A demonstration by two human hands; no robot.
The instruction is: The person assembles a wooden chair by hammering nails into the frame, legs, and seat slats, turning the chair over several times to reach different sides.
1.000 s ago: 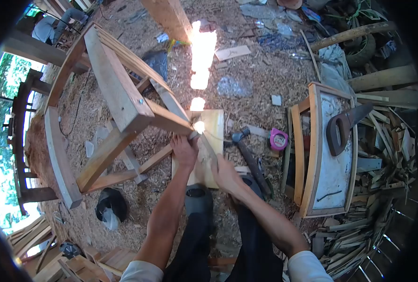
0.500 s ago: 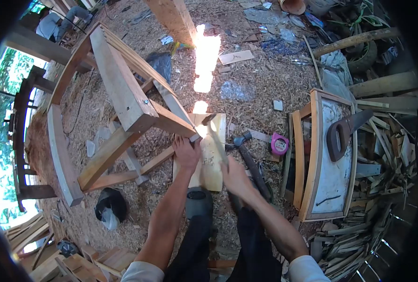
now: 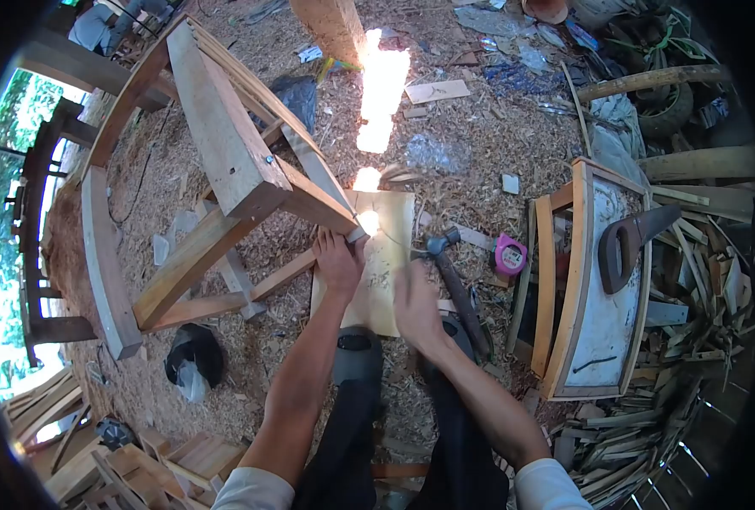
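A wooden chair-like frame stands tilted on the left, with one corner over a flat light board. My left hand grips the wood at that corner, just above the board's left edge. Over the board's right side, my right hand is closed round a tool handle. Motion smears the tool; its blurred head shows beyond the board's far edge. A separate hammer lies on the ground to the right of my right hand.
A pink tape measure lies right of the hammer. Farther right, a handsaw rests on a framed panel. Wood scraps are heaped at the lower right. A black bag lies lower left. Another person is at the upper left.
The head of the tool in my right hand has swung up and away from the frame's corner. My left hand stays at the corner. The view has shifted slightly.
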